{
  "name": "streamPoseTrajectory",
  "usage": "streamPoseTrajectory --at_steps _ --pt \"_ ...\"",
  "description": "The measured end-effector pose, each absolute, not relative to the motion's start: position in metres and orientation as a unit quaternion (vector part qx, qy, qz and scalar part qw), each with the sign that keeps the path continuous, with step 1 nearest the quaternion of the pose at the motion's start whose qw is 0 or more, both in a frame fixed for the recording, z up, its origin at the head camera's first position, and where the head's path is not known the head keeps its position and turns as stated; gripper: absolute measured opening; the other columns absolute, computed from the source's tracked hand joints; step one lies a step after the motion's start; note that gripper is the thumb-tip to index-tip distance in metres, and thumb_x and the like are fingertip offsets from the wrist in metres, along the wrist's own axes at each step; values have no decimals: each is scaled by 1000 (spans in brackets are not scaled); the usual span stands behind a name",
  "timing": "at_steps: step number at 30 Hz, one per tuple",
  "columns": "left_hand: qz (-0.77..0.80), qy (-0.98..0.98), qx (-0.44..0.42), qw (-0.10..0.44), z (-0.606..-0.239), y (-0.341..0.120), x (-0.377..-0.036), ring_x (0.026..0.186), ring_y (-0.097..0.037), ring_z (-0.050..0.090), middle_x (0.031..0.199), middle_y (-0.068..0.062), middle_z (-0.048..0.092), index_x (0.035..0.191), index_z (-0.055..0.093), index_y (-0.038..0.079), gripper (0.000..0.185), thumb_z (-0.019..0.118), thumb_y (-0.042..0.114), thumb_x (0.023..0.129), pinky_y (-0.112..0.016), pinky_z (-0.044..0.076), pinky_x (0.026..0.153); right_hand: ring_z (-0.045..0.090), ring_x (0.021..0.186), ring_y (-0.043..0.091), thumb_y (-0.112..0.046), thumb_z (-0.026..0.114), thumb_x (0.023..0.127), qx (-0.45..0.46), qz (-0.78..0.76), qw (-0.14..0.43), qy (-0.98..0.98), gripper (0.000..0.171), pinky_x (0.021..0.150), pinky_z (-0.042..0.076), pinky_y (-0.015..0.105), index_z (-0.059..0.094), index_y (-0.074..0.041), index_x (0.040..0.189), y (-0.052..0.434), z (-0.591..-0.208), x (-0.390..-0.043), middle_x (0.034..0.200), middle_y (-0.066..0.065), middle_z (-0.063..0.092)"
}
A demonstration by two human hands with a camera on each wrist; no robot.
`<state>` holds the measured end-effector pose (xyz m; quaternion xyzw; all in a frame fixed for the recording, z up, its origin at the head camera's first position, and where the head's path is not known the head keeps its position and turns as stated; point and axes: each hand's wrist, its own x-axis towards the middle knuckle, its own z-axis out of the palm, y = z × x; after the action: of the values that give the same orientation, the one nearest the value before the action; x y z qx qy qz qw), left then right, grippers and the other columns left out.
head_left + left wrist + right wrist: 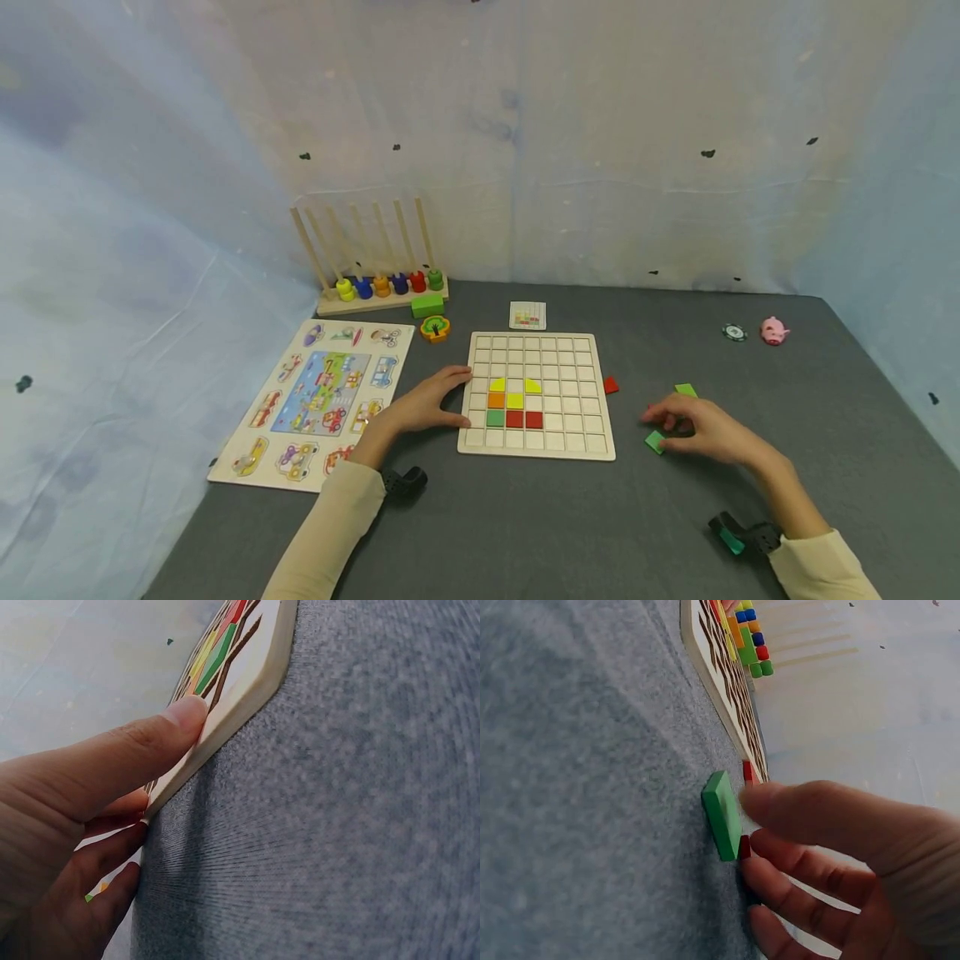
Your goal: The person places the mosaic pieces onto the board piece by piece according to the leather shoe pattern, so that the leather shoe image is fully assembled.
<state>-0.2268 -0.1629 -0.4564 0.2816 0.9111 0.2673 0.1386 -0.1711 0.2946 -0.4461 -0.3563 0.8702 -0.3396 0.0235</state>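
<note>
My left hand rests along the left edge of a wooden grid board, thumb and fingers spread apart. In the left wrist view the thumb lies on the board's rim. Red, yellow, orange and green tiles fill several cells of the board, including a green tile. My right hand is low over the table right of the board, its thumb beside a loose green square tile. A small red piece shows by its fingertips. Beyond that hand lies a light green tile.
A red tile lies at the board's right side. Behind the board is a small pattern card. On the left are a picture puzzle, a peg abacus, a green block and a tree piece. A toy pig and chip sit far right.
</note>
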Motion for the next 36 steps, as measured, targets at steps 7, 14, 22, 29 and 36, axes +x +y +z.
streamPoseTrajectory --at_steps 7,14,22,29,36 --pt "271 911 278 138 -456 -162 -227 136 -24 28 148 -7 30 144 35 8 82 73 41 79 -44 25 110 49 77 12 -5 75 76 -373 -322 39 869 34 62 45 25 64 -6 109 297 -449 -166 90 0 54" --pt "268 913 278 135 -458 -163 -227 137 -24 27 148 -6 29 144 35 9 82 72 42 79 -44 25 110 50 71 8 -15 76 78 -352 -304 12 885 24 58 44 23 66 -10 99 292 -454 -167 84 -6 54" --pt "267 912 281 136 -455 -163 -226 137 -24 28 148 -7 29 144 35 8 82 73 41 79 -44 25 110 52 72 9 -14 78 76 -342 -322 -42 882 23 61 45 24 67 -12 96 271 -456 -172 86 -4 59" --pt "270 911 278 140 -453 -162 -225 137 -24 27 149 -7 29 144 35 7 82 73 41 79 -44 25 110 53 73 13 -15 78 76 -356 -327 -50 874 26 63 46 27 66 -10 99 234 -450 -183 87 -2 59" --pt "271 911 279 139 -455 -162 -225 137 -24 27 149 -7 29 144 35 8 82 73 41 79 -44 24 110 51 73 14 -20 77 77 -376 -328 -38 866 24 62 45 27 67 -10 96 200 -450 -191 89 0 59"
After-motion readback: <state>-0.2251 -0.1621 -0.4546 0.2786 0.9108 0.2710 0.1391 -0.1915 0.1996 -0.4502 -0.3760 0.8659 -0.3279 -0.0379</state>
